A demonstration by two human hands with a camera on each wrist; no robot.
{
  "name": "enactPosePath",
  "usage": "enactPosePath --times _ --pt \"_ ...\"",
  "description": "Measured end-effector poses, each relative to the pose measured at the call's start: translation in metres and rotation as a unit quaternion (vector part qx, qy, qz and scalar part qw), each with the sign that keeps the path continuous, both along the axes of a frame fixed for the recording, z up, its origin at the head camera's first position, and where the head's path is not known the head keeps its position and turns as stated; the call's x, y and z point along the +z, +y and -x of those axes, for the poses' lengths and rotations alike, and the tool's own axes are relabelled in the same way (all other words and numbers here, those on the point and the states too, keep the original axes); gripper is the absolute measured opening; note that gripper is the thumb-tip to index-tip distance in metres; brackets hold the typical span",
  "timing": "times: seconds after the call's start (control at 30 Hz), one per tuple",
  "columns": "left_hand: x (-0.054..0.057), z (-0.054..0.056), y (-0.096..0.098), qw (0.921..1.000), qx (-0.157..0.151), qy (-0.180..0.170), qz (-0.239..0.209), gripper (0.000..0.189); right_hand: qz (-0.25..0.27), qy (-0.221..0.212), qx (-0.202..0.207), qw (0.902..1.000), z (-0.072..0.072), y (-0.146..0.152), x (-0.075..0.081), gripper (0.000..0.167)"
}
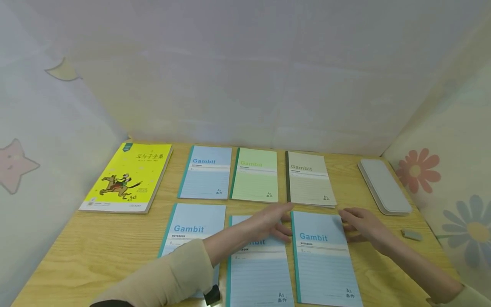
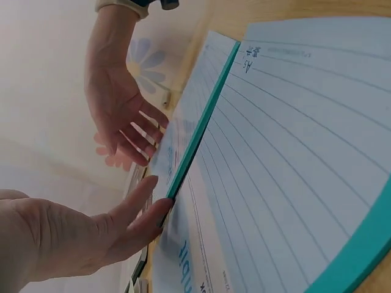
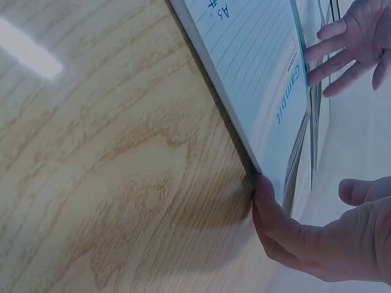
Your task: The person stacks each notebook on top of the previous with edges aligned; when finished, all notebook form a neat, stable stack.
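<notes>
A blue Gambit notebook point(image 1: 324, 264) with a teal spine lies flat at the front right of the table, between my two hands. Fingers of my left hand point(image 1: 270, 224) are at its spine, and the hand passes over the middle blue notebook point(image 1: 258, 273), covering part of its title. My right hand point(image 1: 362, 228) has its fingertips at the opposite edge, near the top corner. In the right wrist view, the fingers of the right hand point(image 3: 305, 238) touch that corner of the notebook point(image 3: 256, 79). The left wrist view shows the left hand point(image 2: 104, 238) with fingers extended along the teal spine point(image 2: 201, 128).
My left forearm overlaps another front blue notebook point(image 1: 195, 221). Behind stand in a row a blue notebook point(image 1: 207, 175), a green one point(image 1: 255, 177) and a beige one point(image 1: 310, 179). A yellow book point(image 1: 130, 177) lies left; a white case point(image 1: 383, 185) and small grey object point(image 1: 411, 235) lie right.
</notes>
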State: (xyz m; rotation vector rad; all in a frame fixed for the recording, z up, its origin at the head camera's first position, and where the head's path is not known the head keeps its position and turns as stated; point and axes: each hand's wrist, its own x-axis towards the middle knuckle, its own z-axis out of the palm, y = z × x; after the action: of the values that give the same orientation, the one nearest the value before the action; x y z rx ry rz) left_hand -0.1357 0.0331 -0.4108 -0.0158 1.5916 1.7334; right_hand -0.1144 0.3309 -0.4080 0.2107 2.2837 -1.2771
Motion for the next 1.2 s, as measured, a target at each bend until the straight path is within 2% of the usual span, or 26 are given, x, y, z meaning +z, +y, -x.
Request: enactPosePath --times 0.13,0.27,0.43,0.5,0.57,0.7,0.8,0.9,1.0,1.2 --pt "-0.003 0.0 0.003 0.9998 0.017 -0.012 0.001 0.058 -0.013 -0.012 -0.016 0.9997 0.001 0.003 0.0 0.073" --pt "-0.011 0.0 0.004 0.9997 0.019 -0.012 0.004 0.039 -0.028 -0.01 -0.01 0.9995 0.002 0.003 -0.005 0.065" --pt "-0.02 -0.002 0.004 0.9987 -0.017 0.045 0.015 0.031 -0.031 0.012 0.003 0.9995 -0.001 0.002 -0.012 0.067" --pt "-0.02 -0.003 0.004 0.9965 -0.043 0.07 0.014 0.035 -0.021 0.012 0.003 0.9997 -0.002 0.003 -0.014 0.073" --pt "-0.02 -0.005 0.004 0.9947 -0.063 0.08 0.0 0.048 -0.002 0.007 0.013 0.9999 -0.003 0.003 -0.014 0.079" --pt "-0.021 -0.005 0.003 0.9911 -0.093 0.085 -0.044 0.078 0.046 -0.016 0.045 0.9978 -0.002 0.006 -0.014 0.09" --pt "-0.02 -0.005 0.002 0.9894 -0.102 0.085 -0.058 0.095 0.053 -0.02 0.066 0.9962 0.0 0.006 -0.011 0.095" --pt "-0.018 -0.004 -0.002 0.99 -0.099 0.087 -0.051 0.107 0.046 -0.007 0.078 0.9959 0.004 0.006 -0.003 0.095" --pt "-0.013 0.0 -0.009 0.992 -0.083 0.085 -0.044 0.113 0.038 0.028 0.084 0.9954 0.01 0.003 0.01 0.091" --pt "0.001 0.016 -0.025 0.9935 -0.049 0.1 -0.025 0.108 0.03 0.084 0.085 0.9924 0.027 -0.012 0.038 0.078"
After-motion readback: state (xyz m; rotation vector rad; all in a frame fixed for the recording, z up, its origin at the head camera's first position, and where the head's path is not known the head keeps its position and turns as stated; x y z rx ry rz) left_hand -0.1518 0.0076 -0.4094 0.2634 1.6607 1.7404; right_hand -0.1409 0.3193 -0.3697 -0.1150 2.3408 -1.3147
